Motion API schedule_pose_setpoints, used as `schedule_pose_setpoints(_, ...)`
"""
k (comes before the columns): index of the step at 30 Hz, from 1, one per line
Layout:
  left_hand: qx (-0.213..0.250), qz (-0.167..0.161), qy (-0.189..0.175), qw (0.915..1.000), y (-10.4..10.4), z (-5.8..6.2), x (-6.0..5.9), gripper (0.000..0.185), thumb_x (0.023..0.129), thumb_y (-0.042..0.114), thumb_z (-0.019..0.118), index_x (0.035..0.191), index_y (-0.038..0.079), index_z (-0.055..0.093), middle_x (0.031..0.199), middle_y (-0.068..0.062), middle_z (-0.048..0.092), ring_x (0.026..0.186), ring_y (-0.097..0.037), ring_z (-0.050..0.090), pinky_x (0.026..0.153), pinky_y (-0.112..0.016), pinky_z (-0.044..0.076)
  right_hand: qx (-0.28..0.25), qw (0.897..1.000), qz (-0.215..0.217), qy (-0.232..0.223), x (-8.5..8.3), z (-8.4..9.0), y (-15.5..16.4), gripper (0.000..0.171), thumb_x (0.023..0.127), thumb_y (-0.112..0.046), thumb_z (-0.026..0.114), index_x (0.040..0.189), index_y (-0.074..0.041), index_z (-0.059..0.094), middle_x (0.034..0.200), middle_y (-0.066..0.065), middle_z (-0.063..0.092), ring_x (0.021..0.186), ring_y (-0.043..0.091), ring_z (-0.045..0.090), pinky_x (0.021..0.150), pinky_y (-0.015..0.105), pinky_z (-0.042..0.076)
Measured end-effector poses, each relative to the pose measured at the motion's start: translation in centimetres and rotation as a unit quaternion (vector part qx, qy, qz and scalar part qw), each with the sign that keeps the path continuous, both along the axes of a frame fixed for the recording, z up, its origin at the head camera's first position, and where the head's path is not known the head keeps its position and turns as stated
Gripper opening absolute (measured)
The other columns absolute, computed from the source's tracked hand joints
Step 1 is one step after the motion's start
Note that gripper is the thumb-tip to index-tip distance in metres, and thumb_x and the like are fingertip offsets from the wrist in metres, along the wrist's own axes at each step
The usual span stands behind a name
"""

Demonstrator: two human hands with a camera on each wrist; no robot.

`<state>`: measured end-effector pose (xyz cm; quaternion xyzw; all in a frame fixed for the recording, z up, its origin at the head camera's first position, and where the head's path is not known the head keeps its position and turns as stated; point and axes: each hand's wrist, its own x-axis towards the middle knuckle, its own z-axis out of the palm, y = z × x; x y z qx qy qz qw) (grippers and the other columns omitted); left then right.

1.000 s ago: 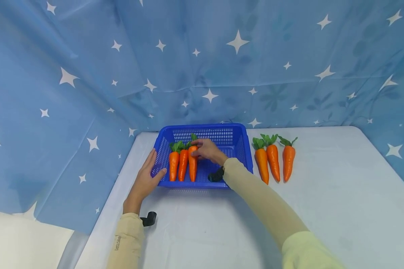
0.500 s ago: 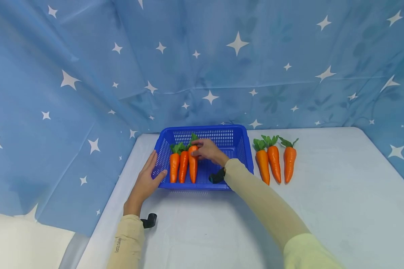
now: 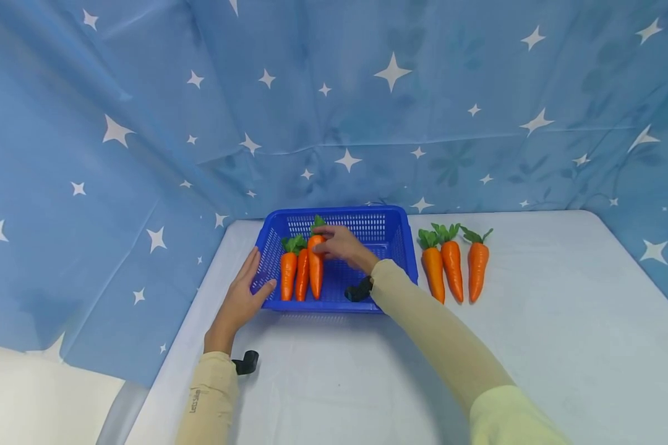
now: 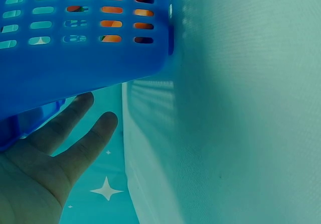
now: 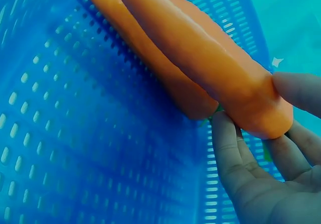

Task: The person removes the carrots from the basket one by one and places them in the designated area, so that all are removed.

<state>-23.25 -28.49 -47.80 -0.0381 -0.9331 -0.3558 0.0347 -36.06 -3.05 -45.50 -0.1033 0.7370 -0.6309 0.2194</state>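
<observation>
A carrot with green leaves is pinched near its top by my right hand, inside the blue basket. The right wrist view shows thumb and fingers of the right hand around the thick end of the held carrot. Under and beside it lies another carrot. Two carrots lie at the basket's left, a leftmost carrot and a middle carrot. My left hand rests at the basket's left front corner, fingers straight and spread along the basket wall.
Three more carrots lie on the white table right of the basket: a near carrot, a middle carrot and a far-right carrot. A blue star-patterned curtain hangs behind the table.
The held carrot has shifted slightly left and away, closer against the middle carrot, together with my right hand. The left hand and basket stay in place.
</observation>
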Motion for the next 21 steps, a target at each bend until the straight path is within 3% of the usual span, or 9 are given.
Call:
schedule_pose_setpoints(9, 0.000, -0.002, -0.002, 1.0000, 0.1, 0.0, -0.1, 0.085, 0.106, 0.040, 0.060, 0.173, 0.013, 0.015, 0.180, -0.005, 0.008, 0.163, -0.037, 0.012, 0.125, -0.067, 0.017, -0.043, 0.999, 0.001, -0.014, 0.0, 1.0, 0.6, 0.060, 0.099, 0.000, 0.072, 0.156, -0.005, 0.055, 0.154, 0.022, 0.056, 0.131, 0.038, 0.062, 0.106, 0.053, 0.055)
schedule_pose_setpoints(21, -0.004, 0.002, 0.001, 1.0000, 0.2, 0.0, 0.1, 0.084, 0.107, 0.039, 0.059, 0.174, 0.014, 0.014, 0.180, -0.005, 0.008, 0.163, -0.038, 0.012, 0.125, -0.067, 0.017, -0.063, 0.998, 0.017, -0.004, 0.1, 2.2, 1.5, 0.062, 0.100, -0.002, 0.072, 0.159, -0.007, 0.052, 0.156, 0.019, 0.055, 0.132, 0.036, 0.062, 0.106, 0.052, 0.055)
